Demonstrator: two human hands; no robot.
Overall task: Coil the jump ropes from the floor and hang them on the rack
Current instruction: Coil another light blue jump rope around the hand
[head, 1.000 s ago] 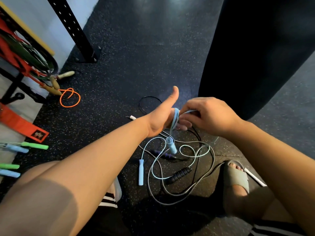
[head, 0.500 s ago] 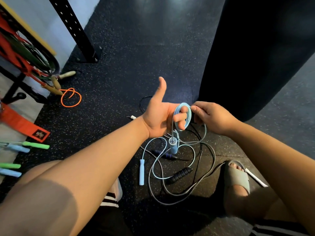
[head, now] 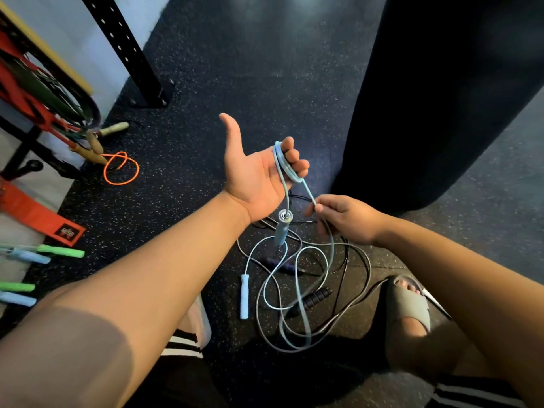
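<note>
Now the left hand (head: pixel 256 175) was raised with the palm up and the thumb stretched out. Its fingers were curled through a few turns of the blue rope (head: pixel 283 166). One handle (head: pixel 282 229) hung from this coil, just under the wrist.

A second before, the right hand (head: pixel 346 220) was pressed against those fingers. It had since come down and away from them. It pinched the rope between thumb and fingertips, so a short straight piece ran from the coil to the pinch. I judge that one turn was just laid and the next length was being drawn up.

Most of the rope lay on the floor (head: pixel 250 69) below, looped over a grey rope (head: pixel 368 269) and a black handle (head: pixel 316 298), with the second handle (head: pixel 245 295) beside them. The rack (head: pixel 20 148) stood well apart at the left, so the hanging was not yet near.
</note>
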